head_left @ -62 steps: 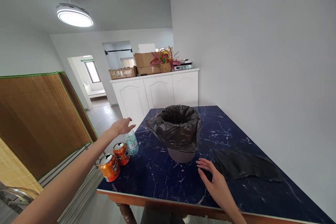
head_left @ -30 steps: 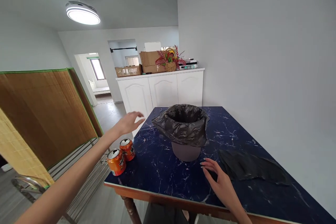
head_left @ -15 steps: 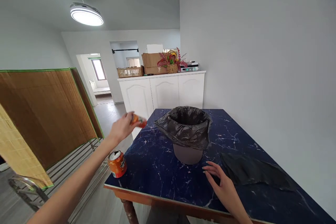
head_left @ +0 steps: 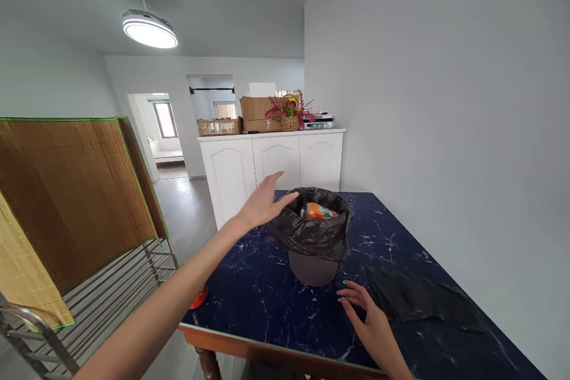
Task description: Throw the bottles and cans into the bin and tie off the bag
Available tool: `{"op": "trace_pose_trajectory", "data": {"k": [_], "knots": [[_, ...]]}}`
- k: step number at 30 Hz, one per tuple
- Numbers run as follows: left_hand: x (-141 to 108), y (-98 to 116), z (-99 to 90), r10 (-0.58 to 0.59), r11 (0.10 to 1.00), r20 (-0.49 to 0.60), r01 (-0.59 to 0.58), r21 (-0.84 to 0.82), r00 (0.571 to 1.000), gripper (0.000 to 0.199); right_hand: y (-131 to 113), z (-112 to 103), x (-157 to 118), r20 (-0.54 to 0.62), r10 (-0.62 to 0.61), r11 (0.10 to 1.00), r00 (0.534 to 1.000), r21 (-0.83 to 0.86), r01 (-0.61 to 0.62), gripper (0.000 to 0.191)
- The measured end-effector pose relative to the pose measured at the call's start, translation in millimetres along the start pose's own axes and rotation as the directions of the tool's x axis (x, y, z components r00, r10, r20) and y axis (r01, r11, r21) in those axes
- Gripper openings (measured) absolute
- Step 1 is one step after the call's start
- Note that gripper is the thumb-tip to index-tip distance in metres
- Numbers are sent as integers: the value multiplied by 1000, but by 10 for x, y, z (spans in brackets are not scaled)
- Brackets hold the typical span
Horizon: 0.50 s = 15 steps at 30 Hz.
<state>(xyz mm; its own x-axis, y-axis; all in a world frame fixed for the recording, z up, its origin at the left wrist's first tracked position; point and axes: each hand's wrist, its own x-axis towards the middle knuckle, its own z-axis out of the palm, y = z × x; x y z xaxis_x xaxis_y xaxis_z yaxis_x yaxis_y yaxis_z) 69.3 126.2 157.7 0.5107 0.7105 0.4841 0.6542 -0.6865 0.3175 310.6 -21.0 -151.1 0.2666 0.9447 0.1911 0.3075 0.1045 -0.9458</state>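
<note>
My left hand (head_left: 266, 202) is open at the left rim of a small trash bin (head_left: 312, 269), fingers apart and holding nothing. A black plastic bag (head_left: 307, 237) lines the bin and folds over its rim. Inside the bag's mouth is an orange soda can (head_left: 319, 211), tilted on its side and slightly blurred, apart from my fingers. A second orange soda can (head_left: 200, 298) stands at the table's left edge, mostly hidden behind my left forearm. My right hand (head_left: 365, 317) hovers low over the table in front of the bin, fingers loosely bent and apart, with nothing in it.
Flat black plastic bags (head_left: 423, 294) lie on the right of the dark blue marbled table (head_left: 267, 320). Behind it stands a white cabinet (head_left: 276, 157) bearing cardboard boxes and a flower basket (head_left: 290, 123). A metal rack (head_left: 120, 285) with a bamboo mat is at left.
My left hand has moved right to the bin and let go of the soda can, which is now in the bag's mouth. My right hand has hardly moved.
</note>
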Motion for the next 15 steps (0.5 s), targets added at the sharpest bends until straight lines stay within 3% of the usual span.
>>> {"op": "trace_pose_trajectory", "data": {"k": [2,4,7,11,15], "knots": [[-211,-219,-186,-21,998,-2,21,63,1000,74,-3,-4,-9,-2,-17,1000,1000,1,17,56],[-509,-500,-410,-78,986,81,65,151,994,70,-1,-6,-18,-5,-30,1000,1000,4,30,54],[-1059,-939,-647,-252,946,214,194,258,944,75,8,-5,-22,-14,-37,999,999,16,37,53],[-1759,-1374,-629,-415,897,349,314,311,840,82,18,-3,-21,-31,-41,999,999,12,41,52],[-2061,-1584,-471,-383,915,371,290,282,846,75,21,-7,-26,-12,-23,1000,1000,7,23,56]]}}
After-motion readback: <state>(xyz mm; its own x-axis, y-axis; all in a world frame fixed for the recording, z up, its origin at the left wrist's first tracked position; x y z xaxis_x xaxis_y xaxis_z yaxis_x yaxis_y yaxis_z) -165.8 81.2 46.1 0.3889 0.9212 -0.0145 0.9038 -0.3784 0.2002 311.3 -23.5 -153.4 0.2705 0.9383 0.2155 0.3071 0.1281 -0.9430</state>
